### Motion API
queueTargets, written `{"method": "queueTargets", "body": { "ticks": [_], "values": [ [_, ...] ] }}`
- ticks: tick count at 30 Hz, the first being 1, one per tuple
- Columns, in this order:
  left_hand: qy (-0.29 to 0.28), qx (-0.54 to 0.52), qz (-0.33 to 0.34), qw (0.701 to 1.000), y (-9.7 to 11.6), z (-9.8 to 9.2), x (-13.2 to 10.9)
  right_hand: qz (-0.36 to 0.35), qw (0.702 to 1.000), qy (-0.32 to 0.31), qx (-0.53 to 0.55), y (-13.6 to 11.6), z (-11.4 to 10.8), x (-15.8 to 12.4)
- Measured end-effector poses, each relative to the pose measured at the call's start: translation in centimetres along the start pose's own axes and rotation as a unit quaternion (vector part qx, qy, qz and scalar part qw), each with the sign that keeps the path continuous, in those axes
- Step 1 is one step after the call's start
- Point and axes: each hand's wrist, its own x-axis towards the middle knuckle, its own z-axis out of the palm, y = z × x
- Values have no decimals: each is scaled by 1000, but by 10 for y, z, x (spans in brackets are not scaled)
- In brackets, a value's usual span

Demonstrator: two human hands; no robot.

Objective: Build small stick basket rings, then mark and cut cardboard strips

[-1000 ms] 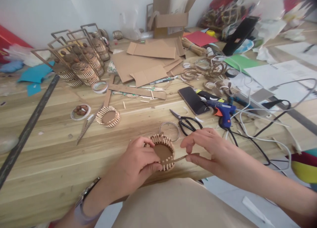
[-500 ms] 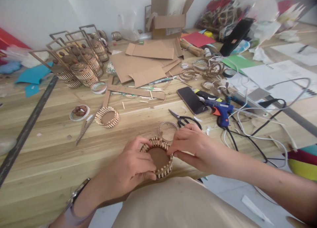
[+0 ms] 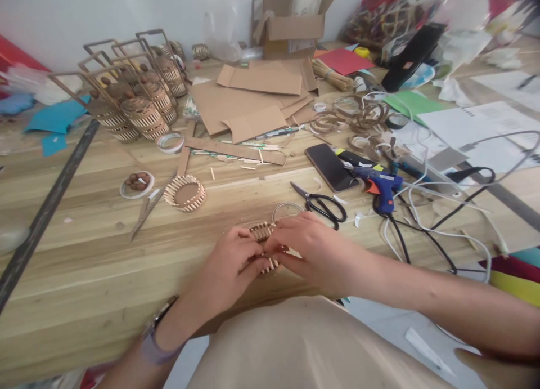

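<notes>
At the table's front edge is a small round basket point(image 3: 262, 231) of short light sticks standing around a brown base. My left hand point(image 3: 230, 265) is closed on its left side, thumb toward the near rim. My right hand point(image 3: 314, 248) reaches over from the right, its fingers bent and pressed at the basket's rim and inside. Together the hands cover most of the basket, so its base is hidden. Just behind my right fingers lies a thin ring point(image 3: 288, 209), partly covered. Black-handled scissors point(image 3: 323, 206) rest beyond that hand.
A similar stick ring point(image 3: 184, 193) and a dish of brown balls point(image 3: 137, 184) are to the left. A blue glue gun point(image 3: 382, 186) with cables and a phone point(image 3: 331, 166) lie right. Cardboard sheets point(image 3: 248, 104) and finished lantern-like baskets point(image 3: 143, 110) stand behind.
My right hand has moved left over the basket, and its fingers now meet those of my left hand. The basket sits slightly higher in view and is more covered.
</notes>
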Motion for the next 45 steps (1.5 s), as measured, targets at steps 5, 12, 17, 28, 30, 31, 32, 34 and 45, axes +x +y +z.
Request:
{"method": "queueTargets", "body": {
  "ticks": [5,12,17,28,30,31,32,34,45],
  "values": [
    [-19,-58,-50,997,-9,-9,-10,131,967,-44,212,3,-18,-5],
    [-31,-108,-59,992,-9,-14,-11,151,960,2,234,5,-24,-11],
    [-33,-116,-54,991,-6,-19,-13,159,975,81,135,4,-26,-15],
    [-54,-119,-12,991,2,-23,-13,123,984,21,125,-3,-15,-10],
    [-60,-118,-1,991,3,-23,-13,123,984,18,125,-2,-15,-9],
    [-63,-116,5,991,3,-23,-13,124,984,18,124,-2,-15,-9],
    [-66,-113,11,991,4,-23,-13,125,984,17,123,-2,-15,-8],
    [-70,-106,22,992,6,-24,-12,123,986,17,116,-2,-14,-8],
    [-57,-45,59,996,6,-27,-13,-38,997,-34,66,4,-25,-6]
  ]
}}
